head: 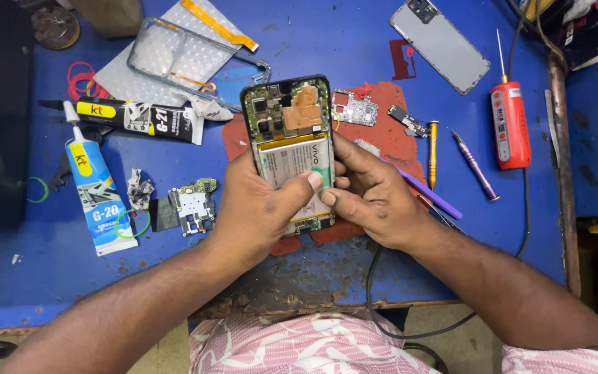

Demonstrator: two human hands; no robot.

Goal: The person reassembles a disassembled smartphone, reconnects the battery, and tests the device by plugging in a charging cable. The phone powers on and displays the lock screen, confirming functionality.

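Pink patterned shirt (313, 343) nearest; above, left hand (257, 211) and right hand (372, 197) clasping opened black smartphone with exposed white battery (292, 149), thumbs pressed together at centre. At nine o'clock, glue tubes (98, 197). Risk, judged: prying thumbs bending, puncturing battery.

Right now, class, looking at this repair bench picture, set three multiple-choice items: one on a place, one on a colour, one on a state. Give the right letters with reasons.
1. Where does the red electric screwdriver lie?
A. right of the opened phone
B. left of the glue tubes
C. on the person's lap

2. What colour is the tabletop?
A. green
B. blue
C. white

3. In what state is the phone held by the left hand and right hand?
A. back cover fitted
B. wrapped in plastic
C. back off, battery and boards bare

Answers: 1 A, it rests near the bench's right edge, beyond the phone. 2 B, the bare surface around the tools is blue. 3 C, the battery and circuit parts show, with both thumbs pressing on it.
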